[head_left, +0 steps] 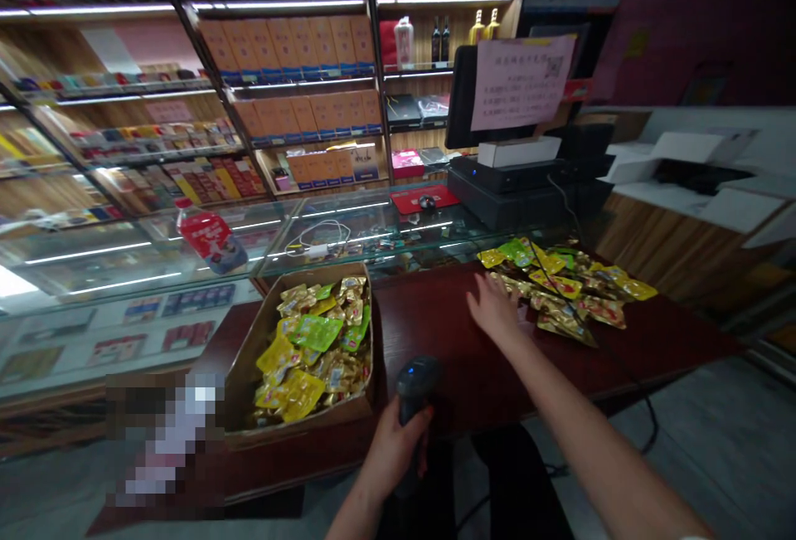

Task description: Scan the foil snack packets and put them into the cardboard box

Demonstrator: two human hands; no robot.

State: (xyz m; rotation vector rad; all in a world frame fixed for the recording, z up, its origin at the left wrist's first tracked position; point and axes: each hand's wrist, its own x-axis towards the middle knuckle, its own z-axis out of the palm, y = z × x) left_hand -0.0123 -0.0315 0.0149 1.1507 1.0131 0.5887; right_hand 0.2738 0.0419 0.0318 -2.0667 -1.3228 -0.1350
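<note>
A dark handheld barcode scanner [418,378] with a small blue light stands upright in my left hand [396,443], whose fingers wrap round its handle. My right hand [494,305] reaches over the dark red counter [429,316], fingers spread, at the near left side of a loose pile of snack packets [560,284] in gold, yellow and green foil. Whether its fingertips touch a packet I cannot tell. To the left of the scanner sits an open cardboard box [371,357] filled with similar snack packets [317,331].
Behind the counter runs a glass display case [348,212] with a red-labelled bottle [211,237], a white cable [320,245] and a mouse [426,202] on a red pad. A monitor [463,100] bearing a paper sign stands back right. Stocked shelves line the wall.
</note>
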